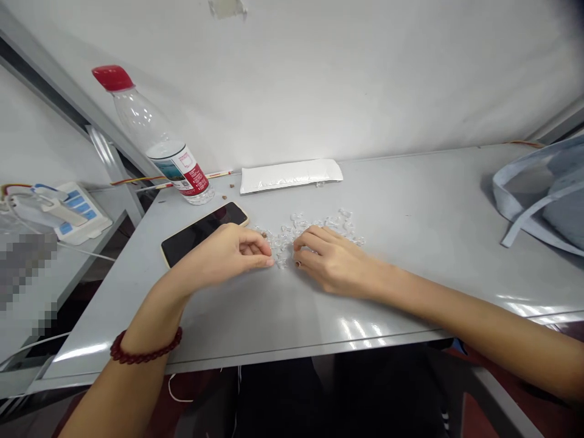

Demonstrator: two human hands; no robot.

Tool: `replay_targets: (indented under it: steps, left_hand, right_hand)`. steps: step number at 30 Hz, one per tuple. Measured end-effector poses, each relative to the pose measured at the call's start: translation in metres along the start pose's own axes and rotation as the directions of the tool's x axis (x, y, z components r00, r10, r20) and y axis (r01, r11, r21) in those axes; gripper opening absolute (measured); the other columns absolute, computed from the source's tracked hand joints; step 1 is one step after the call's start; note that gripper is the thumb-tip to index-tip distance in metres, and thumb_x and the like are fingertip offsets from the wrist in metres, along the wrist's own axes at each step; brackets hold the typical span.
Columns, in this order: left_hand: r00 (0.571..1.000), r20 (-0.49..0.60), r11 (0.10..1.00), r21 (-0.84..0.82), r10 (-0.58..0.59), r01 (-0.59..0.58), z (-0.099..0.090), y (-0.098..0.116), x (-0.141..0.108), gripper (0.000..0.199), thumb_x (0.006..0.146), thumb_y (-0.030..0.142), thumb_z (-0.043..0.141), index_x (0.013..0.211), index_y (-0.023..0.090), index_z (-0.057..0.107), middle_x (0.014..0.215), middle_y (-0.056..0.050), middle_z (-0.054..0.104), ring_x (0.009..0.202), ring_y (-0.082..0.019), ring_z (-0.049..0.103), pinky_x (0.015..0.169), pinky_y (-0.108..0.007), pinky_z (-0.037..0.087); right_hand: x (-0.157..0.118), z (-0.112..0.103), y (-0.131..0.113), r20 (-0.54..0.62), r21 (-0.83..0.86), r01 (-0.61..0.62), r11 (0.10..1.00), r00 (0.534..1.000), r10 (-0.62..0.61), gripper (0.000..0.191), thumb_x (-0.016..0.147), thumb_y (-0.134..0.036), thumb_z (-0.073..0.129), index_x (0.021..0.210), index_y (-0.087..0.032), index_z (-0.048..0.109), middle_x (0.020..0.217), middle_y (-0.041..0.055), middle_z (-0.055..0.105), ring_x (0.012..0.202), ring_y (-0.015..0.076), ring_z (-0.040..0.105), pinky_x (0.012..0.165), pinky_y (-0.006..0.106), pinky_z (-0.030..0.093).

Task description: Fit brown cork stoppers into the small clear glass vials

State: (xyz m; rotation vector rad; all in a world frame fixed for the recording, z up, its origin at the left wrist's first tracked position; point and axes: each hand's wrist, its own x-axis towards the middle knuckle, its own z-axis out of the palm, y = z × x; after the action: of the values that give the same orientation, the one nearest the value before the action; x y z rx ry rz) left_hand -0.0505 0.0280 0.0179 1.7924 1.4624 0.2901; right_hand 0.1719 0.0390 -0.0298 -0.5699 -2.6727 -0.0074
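A loose pile of small clear plastic pieces lies on the grey table between and behind both hands. My left hand is at the pile's left edge, thumb and forefinger brought together; whatever is in the pinch is too small to make out. Over the front of the pile, my right hand rests with its fingers curled down. A tiny dark brown spot shows at its fingertips, and I cannot tell what it is. One small brown bit sits among the clear pieces near my left fingers.
A phone lies behind my left wrist. Further back stand a red-capped water bottle and a flat white packet by the wall. A grey-blue cloth bag is at the right, a power strip at the left.
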Motion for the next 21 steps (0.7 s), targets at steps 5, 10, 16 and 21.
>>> replay_targets:
  steps: [5,10,16,21]
  left_hand:
    - [0.998,0.034,0.990,0.136,-0.046,0.041,0.005,0.001,0.002,0.016,0.071,0.035,0.066,0.071,0.019,0.068,0.055,0.005,0.055,0.052,-0.010,0.047,0.046,-0.021,0.033]
    - [1.000,-0.008,0.968,0.252,-0.014,0.015,0.010,-0.003,0.004,0.016,0.073,0.032,0.059,0.065,0.018,0.063,0.050,0.005,0.048,0.050,-0.010,0.042,0.048,-0.023,0.030]
    - [1.000,0.006,0.980,0.199,-0.014,0.012,0.010,-0.002,0.003,0.010,0.072,0.025,0.055,0.068,0.018,0.062,0.055,0.005,0.051,0.054,-0.010,0.044,0.048,-0.021,0.032]
    - [0.999,0.034,1.000,0.030,-0.001,0.000,0.008,0.002,-0.001,0.007,0.071,0.022,0.057,0.072,0.018,0.063,0.059,0.004,0.055,0.057,-0.010,0.047,0.049,-0.020,0.036]
  right_hand:
    - [0.004,-0.001,-0.004,0.080,-0.011,-0.037,0.999,0.996,0.038,0.020,0.086,-0.015,0.049,0.096,-0.008,0.064,0.098,0.0154,0.060,0.084,0.0227,0.047,0.073,0.036,0.041]
    - [0.010,0.015,-0.014,0.029,-0.067,-0.087,0.994,0.996,0.089,0.029,0.093,-0.033,0.050,0.103,-0.010,0.064,0.097,0.0146,0.059,0.088,0.0242,0.046,0.074,0.035,0.038]
    - [0.008,0.026,-0.014,0.014,-0.147,-0.068,0.987,0.997,0.071,0.022,0.094,-0.013,0.042,0.094,-0.014,0.064,0.090,0.0115,0.059,0.085,0.0220,0.044,0.073,0.034,0.034]
    - [0.006,0.021,-0.010,-0.052,0.048,-0.104,0.993,0.993,0.107,0.014,0.092,-0.013,0.044,0.093,-0.012,0.058,0.090,0.0105,0.061,0.086,0.0201,0.048,0.074,0.032,0.039]
